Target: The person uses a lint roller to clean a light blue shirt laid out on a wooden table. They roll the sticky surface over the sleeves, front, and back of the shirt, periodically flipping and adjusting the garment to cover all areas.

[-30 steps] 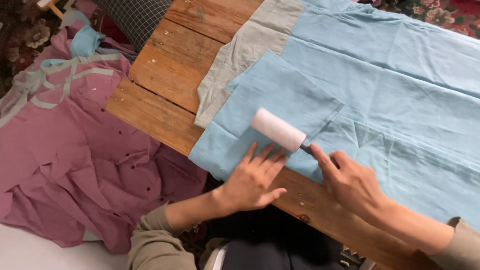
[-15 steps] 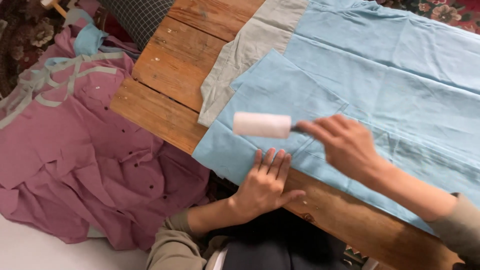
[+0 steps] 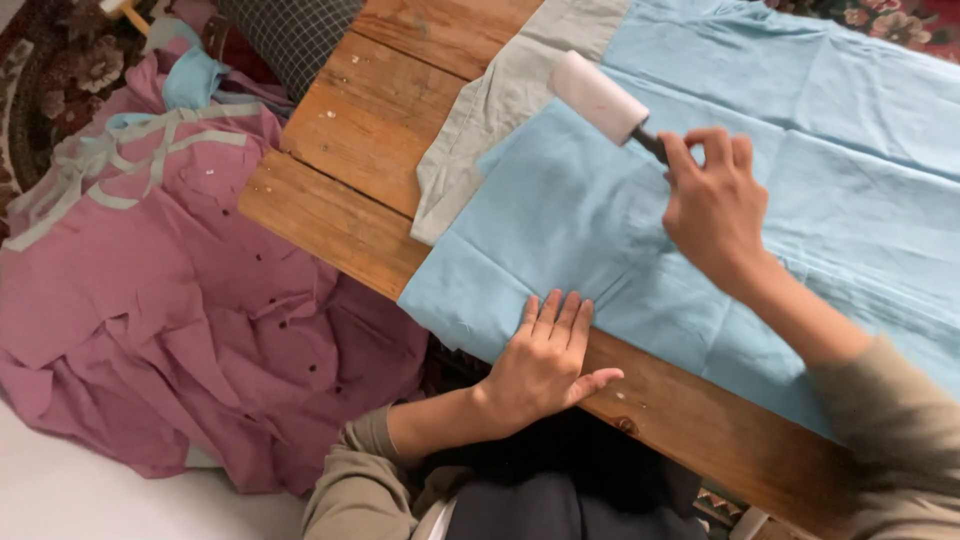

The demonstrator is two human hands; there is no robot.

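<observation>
Blue cloth [image 3: 720, 210] covers the wooden table's [image 3: 370, 150] right side — the left hand [image 3: 545, 365] lies flat, fingers spread, on its near edge. The right hand [image 3: 712, 205] grips a white lint roller [image 3: 598, 97] farther in, its long axis slanting up-left toward the grey fabric [image 3: 500, 110].

I see a pale blue cloth [image 3: 760, 200] over a warm brown wooden counter [image 3: 370, 130], a grey-beige cloth [image 3: 490, 120] at its far edge, a white lint roller [image 3: 598, 97], a pink garment [image 3: 170, 300] below, a dark checked cushion [image 3: 290, 35], olive sleeves [image 3: 360, 480]
</observation>
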